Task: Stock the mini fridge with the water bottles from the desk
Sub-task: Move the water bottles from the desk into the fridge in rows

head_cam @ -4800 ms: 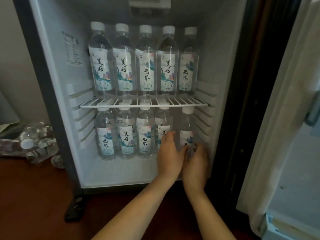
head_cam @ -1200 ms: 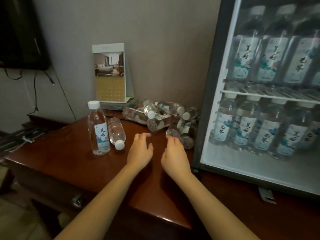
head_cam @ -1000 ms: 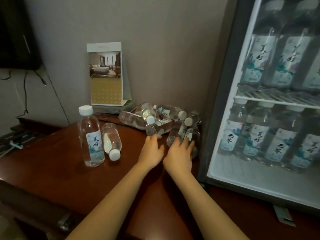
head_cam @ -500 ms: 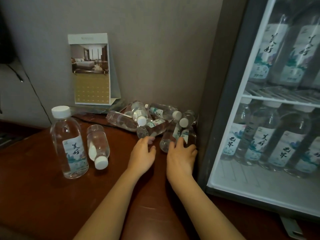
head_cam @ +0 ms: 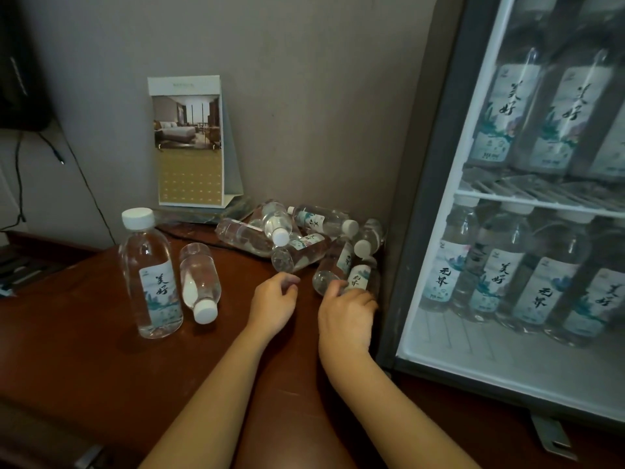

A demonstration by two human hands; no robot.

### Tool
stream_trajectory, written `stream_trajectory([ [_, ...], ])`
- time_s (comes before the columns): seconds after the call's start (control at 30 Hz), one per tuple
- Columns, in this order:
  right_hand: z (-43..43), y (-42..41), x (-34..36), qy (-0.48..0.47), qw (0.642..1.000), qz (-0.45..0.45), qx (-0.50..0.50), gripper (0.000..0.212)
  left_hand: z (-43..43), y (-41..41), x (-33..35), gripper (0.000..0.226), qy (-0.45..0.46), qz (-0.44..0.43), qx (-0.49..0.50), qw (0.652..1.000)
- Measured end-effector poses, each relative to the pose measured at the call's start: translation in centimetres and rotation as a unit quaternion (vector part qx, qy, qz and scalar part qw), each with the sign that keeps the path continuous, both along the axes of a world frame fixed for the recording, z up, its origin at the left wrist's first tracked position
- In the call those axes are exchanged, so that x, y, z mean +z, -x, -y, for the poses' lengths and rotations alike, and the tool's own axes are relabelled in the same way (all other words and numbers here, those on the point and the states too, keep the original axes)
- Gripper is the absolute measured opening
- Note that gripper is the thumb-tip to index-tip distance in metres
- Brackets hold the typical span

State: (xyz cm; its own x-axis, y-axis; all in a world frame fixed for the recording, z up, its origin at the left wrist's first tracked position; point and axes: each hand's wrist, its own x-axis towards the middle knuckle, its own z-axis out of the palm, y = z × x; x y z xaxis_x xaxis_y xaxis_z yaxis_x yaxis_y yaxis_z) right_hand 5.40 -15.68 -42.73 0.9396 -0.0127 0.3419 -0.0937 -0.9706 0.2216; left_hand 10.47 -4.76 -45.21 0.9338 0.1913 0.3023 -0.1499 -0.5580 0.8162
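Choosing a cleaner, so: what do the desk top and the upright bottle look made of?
Desk top: likely reddish-brown wood or veneer with a glossy varnish, judging by the soft reflections. Upright bottle: probably clear plastic with a see-through wall, white cap and printed label.

The person's left hand and right hand are bare; both slim forearms are uncovered down to the picture's lower edge.
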Motion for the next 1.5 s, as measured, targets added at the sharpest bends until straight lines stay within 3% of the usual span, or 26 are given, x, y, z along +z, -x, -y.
stream_trajectory([
  [0.13, 0.9, 2.9, -1.2, -0.076, 0.997, -0.011, 0.032, 0.059, 0.9, 1.1, 0.6, 0.019, 0.04, -0.015, -0.011, 0.999],
  [0.23, 1.5, 3.9, -1.5, -0.092, 0.994, 0.004, 0.056, 0.058, 2.6, 3.0, 1.5, 0.021, 0.155, -0.061, -0.052, 0.985],
  [0.3, 1.7, 4.2, -1.2, -0.081, 0.994, 0.023, 0.07, 0.056, 3.7, 4.1, 1.9, 0.023, 0.181, -0.12, -0.107, 0.97],
  [0.47, 2.2, 5.3, -1.4, -0.098, 0.986, 0.069, 0.117, 0.06, 4.6, 5.4, 4.0, 0.044, 0.157, -0.235, -0.126, 0.951],
  [0.53, 2.9, 7.1, -1.1, -0.111, 0.986, 0.05, 0.118, 0.066, 4.6, 5.7, 4.7, 0.048, 0.121, -0.283, -0.118, 0.944],
  [0.6, 4.1, 9.2, -0.3, -0.139, 0.98, 0.009, 0.143, 0.075, 4.6, 6.1, 4.9, 0.068, 0.083, -0.336, -0.123, 0.93],
  [0.7, 6.4, 11.4, -0.7, -0.237, 0.946, -0.022, 0.221, 0.063, 4.8, 7.7, 5.1, 0.078, 0.034, -0.387, -0.14, 0.911],
  [0.8, 8.5, 12.6, -0.5, -0.402, 0.877, -0.059, 0.258, 0.049, 4.5, 9.9, 5.0, 0.069, 0.03, -0.398, -0.16, 0.903],
  [0.9, 9.5, 13.2, -0.1, -0.604, 0.734, -0.165, 0.265, 0.044, 3.9, 12.3, 4.5, 0.057, 0.056, -0.395, -0.19, 0.897],
  [1.03, 9.6, 14.0, 0.8, -0.775, 0.541, -0.235, 0.224, 0.043, 3.4, 15.5, 4.0, 0.045, 0.1, -0.362, -0.206, 0.904],
  [1.1, 9.8, 14.4, 0.8, -0.803, 0.504, -0.232, 0.22, 0.045, 3.6, 17.2, 3.7, 0.041, 0.122, -0.333, -0.22, 0.909],
  [1.23, 10.8, 15.3, 0.6, -0.807, 0.489, -0.205, 0.258, 0.064, 4.5, 20.4, 4.4, 0.035, 0.099, -0.206, -0.259, 0.939],
  [1.33, 12.4, 16.1, 1.6, -0.765, 0.538, -0.181, 0.304, 0.064, 5.7, 21.3, 5.4, 0.048, 0.058, -0.109, -0.287, 0.95],
  [1.5, 15.9, 17.4, 2.2, -0.718, 0.601, -0.091, 0.339, 0.059, 9.6, 20.4, 5.4, 0.051, 0.018, -0.033, -0.302, 0.953],
])
